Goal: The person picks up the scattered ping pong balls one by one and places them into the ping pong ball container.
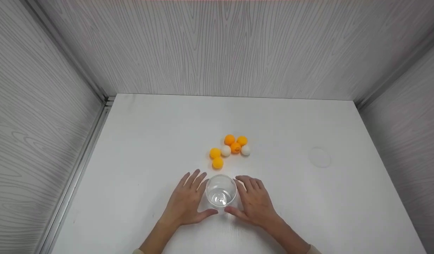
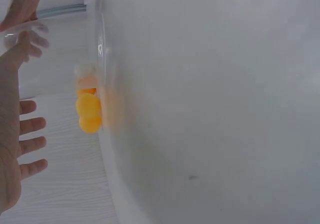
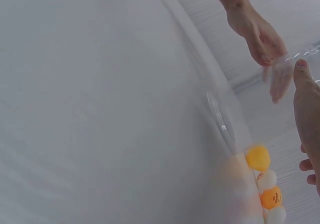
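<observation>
A clear glass cup (image 1: 221,190) stands upright on the white table, its round mouth facing up. To its left is my left hand (image 1: 184,204), fingers spread and fairly straight, index finger and thumb right at the glass. My right hand (image 1: 254,205) mirrors it on the other side, fingers gently bent and thumb near the cup's front. In the left wrist view, balls show through the cup's transparent wall (image 2: 57,59). The right wrist view has the right hand (image 3: 307,114) at its edge, with the left hand (image 3: 260,39) facing it across the glass.
Beyond the cup lies a loose cluster of orange balls (image 1: 218,163) and white balls (image 1: 226,151), some touching. A faint transparent ring (image 1: 319,157) is on the table's right side. Grey wood-grain panels (image 1: 217,49) wall the table at the back and both sides.
</observation>
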